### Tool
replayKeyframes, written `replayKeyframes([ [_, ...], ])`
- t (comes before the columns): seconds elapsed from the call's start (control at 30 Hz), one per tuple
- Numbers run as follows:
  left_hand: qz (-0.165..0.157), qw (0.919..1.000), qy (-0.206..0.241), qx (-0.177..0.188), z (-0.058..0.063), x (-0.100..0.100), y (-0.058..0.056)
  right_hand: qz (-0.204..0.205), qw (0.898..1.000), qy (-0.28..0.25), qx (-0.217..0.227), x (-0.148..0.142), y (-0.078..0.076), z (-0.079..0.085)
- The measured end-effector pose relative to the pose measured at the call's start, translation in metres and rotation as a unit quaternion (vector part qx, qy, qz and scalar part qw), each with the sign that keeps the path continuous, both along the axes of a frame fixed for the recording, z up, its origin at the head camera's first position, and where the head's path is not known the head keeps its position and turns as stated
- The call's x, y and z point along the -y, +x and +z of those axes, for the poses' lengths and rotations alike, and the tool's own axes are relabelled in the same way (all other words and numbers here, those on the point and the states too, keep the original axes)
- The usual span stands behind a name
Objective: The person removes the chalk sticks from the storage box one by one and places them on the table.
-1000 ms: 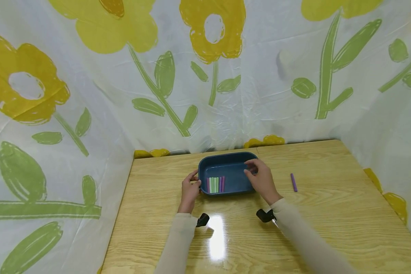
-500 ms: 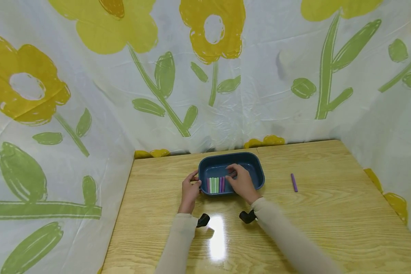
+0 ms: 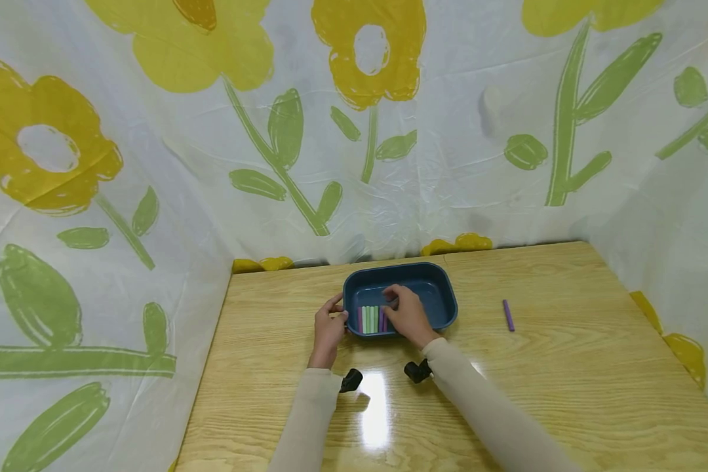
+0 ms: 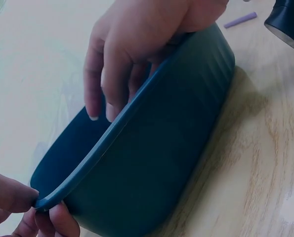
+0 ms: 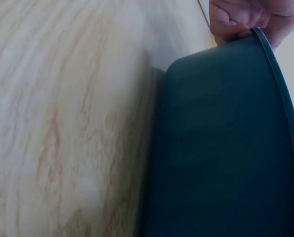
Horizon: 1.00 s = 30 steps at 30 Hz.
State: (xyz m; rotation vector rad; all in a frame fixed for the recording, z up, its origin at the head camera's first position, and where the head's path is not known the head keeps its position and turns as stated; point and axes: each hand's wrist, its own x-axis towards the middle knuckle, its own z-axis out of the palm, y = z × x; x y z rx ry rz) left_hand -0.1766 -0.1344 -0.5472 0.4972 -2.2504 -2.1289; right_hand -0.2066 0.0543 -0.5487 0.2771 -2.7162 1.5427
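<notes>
A dark blue rectangular tray (image 3: 439, 301) rests on the wooden table. Chalk sticks (image 3: 370, 319) in pink, pale green and purple lie in a row at its left end. My left hand (image 3: 328, 331) grips the tray's left rim; in the left wrist view, thumb and fingers (image 4: 63, 219) pinch that rim. My right hand (image 3: 412, 318) reaches in over the front wall, its thumb at the row's purple right end. Thumb and index finger look parted. The other fingers hang loosely downward in the left wrist view, their tips partly behind the rim.
One purple chalk stick (image 3: 509, 315) lies alone on the table (image 3: 566, 367), to the right of the tray. A white flowered cloth (image 3: 448, 164) hangs behind the table and along its sides. Each wrist carries a black camera piece (image 3: 417, 372).
My right hand has moved left inside the tray, from its right end to the chalk row. The left hand keeps its grip on the rim, and the tray has hardly moved.
</notes>
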Motion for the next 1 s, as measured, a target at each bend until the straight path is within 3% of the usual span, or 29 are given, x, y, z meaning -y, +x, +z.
replayKeyframes([
  [0.53, 0.001, 1.0, 0.005, 0.001, 0.001, -0.001, 0.0, 0.047, 0.991, 0.072, 0.098, -0.007, -0.01, 0.0],
  [1.0, -0.002, 0.9999, 0.004, 0.012, -0.001, -0.001, -0.001, 0.067, 0.982, 0.12, 0.126, -0.005, -0.012, -0.001],
])
